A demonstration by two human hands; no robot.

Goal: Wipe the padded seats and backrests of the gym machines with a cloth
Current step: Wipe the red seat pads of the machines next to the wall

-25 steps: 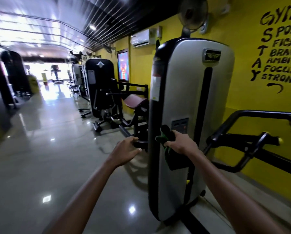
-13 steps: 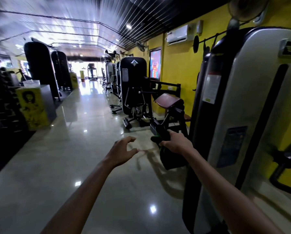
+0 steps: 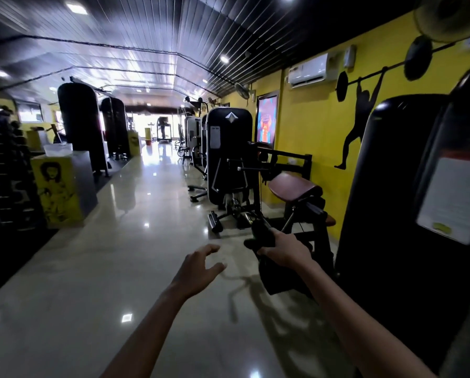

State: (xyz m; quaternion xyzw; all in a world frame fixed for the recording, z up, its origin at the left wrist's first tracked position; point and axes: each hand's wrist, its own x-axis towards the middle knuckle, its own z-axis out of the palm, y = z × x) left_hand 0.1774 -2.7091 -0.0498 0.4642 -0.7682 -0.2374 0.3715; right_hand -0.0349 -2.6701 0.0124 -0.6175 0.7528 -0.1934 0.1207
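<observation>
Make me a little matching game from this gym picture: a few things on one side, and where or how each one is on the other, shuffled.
Things:
1. cloth
2. pad
3. left hand
4. air conditioner

States or places:
A. high on the yellow wall
B. open, holding nothing
C. maroon, on the machine ahead
D. dark, hanging from the right hand

Pairs: 1-D, 2-C, 3-B, 4-A

Dumbbell rack (image 3: 4,170) blurred; near machine (image 3: 419,214) cut by right edge; placard (image 3: 454,197) unreadable.
</observation>
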